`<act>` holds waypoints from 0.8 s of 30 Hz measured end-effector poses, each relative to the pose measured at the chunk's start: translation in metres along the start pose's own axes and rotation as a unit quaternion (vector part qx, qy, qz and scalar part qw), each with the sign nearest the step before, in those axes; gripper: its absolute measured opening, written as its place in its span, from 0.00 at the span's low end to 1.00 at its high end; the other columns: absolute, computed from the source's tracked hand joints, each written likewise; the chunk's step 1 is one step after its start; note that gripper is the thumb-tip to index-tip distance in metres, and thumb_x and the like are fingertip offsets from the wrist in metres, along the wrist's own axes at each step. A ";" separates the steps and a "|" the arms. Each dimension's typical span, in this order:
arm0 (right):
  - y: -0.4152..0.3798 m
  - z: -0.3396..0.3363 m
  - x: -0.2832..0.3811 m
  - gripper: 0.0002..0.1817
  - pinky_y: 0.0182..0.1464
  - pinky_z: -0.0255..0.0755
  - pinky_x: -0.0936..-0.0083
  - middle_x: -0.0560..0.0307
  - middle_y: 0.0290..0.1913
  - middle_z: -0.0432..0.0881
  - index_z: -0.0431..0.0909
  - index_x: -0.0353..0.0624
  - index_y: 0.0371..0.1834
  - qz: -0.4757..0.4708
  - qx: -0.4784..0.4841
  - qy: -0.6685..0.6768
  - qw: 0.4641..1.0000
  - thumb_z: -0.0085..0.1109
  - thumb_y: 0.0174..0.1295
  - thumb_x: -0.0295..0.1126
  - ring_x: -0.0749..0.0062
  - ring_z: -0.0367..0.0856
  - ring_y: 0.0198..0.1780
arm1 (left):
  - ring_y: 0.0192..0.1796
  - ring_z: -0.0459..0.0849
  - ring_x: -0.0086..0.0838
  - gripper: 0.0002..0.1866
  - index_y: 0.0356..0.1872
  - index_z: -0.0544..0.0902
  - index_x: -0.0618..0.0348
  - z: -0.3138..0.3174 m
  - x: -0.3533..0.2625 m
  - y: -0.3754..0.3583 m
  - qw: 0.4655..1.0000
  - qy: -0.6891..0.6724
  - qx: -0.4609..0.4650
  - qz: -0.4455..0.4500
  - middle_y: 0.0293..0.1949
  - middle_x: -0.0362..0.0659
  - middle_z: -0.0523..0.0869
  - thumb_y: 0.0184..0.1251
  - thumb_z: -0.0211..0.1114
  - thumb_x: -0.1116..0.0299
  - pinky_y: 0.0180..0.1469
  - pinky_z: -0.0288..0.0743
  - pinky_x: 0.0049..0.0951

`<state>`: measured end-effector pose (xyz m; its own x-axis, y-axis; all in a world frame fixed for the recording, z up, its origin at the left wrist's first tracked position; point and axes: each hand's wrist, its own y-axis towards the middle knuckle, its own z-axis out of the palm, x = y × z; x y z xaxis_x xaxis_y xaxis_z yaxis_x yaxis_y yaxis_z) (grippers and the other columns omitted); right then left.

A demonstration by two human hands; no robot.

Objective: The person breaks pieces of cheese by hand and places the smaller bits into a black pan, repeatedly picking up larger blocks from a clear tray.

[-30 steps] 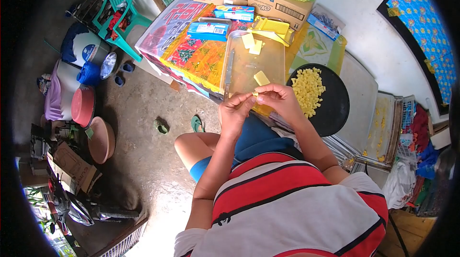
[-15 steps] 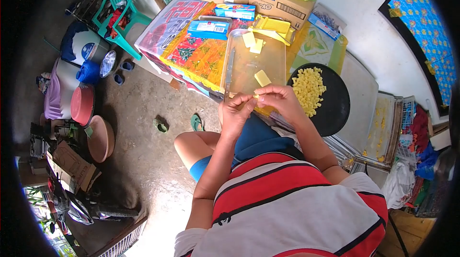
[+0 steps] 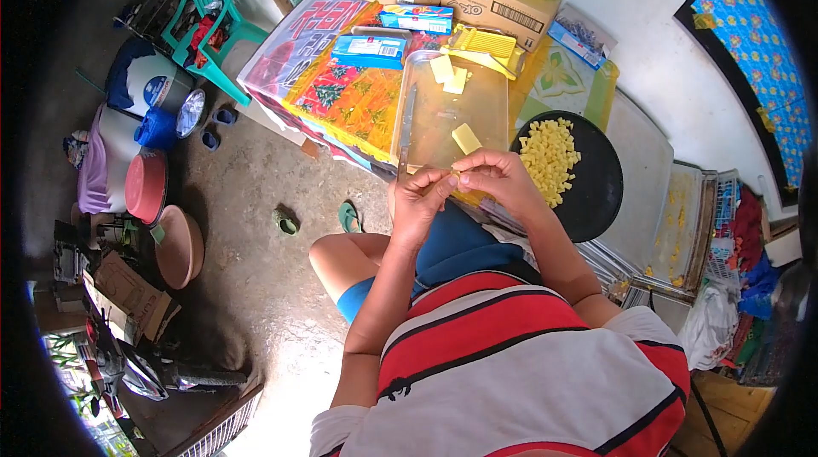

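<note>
My left hand (image 3: 423,200) and my right hand (image 3: 496,180) meet at the fingertips over the near edge of a translucent plastic tray (image 3: 434,129). Both are closed in a pinch; whatever lies between the fingers is too small and covered to name. Just beyond my right fingers, a pale yellow block (image 3: 466,138) that looks like cheese rests in the tray. Farther back lie flat yellow slices (image 3: 454,80). A knife (image 3: 408,129) lies along the tray's left side. To the right, many small yellow cubes (image 3: 548,160) cover part of a round black pan (image 3: 598,193).
Behind the tray are a yellow slotted rack (image 3: 486,50) and blue boxes (image 3: 369,51). Cardboard boxes (image 3: 494,5) stand against the wall. Metal trays (image 3: 635,146) are stacked at the right. On the floor are slippers (image 3: 349,217), basins (image 3: 179,246) and a green chair (image 3: 211,22).
My hands stay together in almost the same place, with only slight finger movement. A small yellow bit visible at the fingertips before is now mostly hidden.
</note>
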<state>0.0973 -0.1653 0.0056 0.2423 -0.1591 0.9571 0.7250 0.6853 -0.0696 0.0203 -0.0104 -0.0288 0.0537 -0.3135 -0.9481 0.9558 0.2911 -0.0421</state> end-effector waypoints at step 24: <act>0.001 0.000 0.001 0.13 0.47 0.76 0.83 0.56 0.37 0.84 0.79 0.34 0.49 0.016 -0.022 0.017 0.999 0.60 0.62 0.25 0.79 0.82 0.40 | 0.22 0.72 0.14 0.06 0.37 0.86 0.65 0.000 -0.006 -0.001 0.999 -0.043 0.012 -0.017 0.27 0.37 0.81 0.64 0.66 0.74 0.23 0.66 0.16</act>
<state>0.0986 -0.1643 0.0063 0.2865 -0.1631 0.9441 0.7442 0.6585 -0.1121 0.0188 -0.0093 -0.0226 0.0448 -0.3993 -0.9157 0.9641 0.2576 -0.0651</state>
